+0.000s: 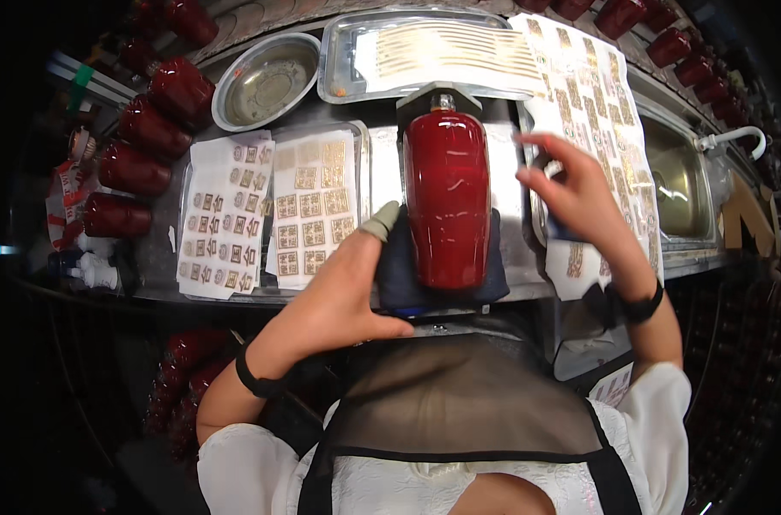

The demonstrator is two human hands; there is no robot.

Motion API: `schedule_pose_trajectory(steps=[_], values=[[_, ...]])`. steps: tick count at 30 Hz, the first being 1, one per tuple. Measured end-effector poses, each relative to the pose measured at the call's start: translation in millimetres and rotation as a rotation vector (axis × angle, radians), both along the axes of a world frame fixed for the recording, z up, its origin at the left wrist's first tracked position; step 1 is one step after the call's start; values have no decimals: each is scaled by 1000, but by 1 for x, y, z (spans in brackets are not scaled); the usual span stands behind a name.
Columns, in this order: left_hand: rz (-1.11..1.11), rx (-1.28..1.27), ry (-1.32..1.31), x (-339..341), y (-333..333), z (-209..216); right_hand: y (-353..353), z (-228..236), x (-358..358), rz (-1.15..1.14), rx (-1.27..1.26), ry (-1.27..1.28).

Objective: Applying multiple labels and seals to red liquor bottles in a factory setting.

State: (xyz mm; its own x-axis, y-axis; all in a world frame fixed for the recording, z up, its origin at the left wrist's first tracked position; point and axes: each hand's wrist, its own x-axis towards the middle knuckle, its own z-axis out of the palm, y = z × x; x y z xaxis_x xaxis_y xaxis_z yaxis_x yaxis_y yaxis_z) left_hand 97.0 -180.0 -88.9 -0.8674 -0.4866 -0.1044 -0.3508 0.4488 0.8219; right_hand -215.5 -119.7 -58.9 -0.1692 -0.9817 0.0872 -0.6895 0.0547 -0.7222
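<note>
A glossy dark red bottle point(446, 193) lies in the middle with its neck pointing away from me, resting on a dark folded cloth point(394, 287). My left hand point(343, 279) is at the bottle's near left side, thumb and fingers spread, with greenish finger covers on a fingertip. Whether that fingertip touches the cloth or bottle I cannot tell. To the right of the bottle, my right hand point(571, 184) hovers apart from it, thumb and forefinger parted with nothing visible between them. Its other fingers are partly hidden.
Sheets of gold decals point(313, 206) lie left of the bottle, and a long decal sheet point(618, 129) lies right. Behind are a metal basin point(268, 81) and a tray point(343, 73) holding gold strips. Several red bottles point(135, 167) line the left; a sink point(678, 184) is at right.
</note>
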Motion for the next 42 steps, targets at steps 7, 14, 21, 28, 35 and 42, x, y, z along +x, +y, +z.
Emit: schedule_pose_trajectory(steps=[7,14,21,28,35,42], values=[[-24,-408,71,-5,23,-36,-85,-37,-5,104,-69,222],[-41,-426,120,-11,24,-36,-90,-33,-8,86,-78,347],[-62,-393,171,-24,22,-42,-82,-33,-22,47,-53,395],[27,-412,68,-22,20,-17,-40,-19,-20,-102,-32,150],[84,-301,286,-58,11,-7,59,-10,26,98,115,-120],[60,-38,324,-55,1,-18,59,-23,39,232,-14,37]])
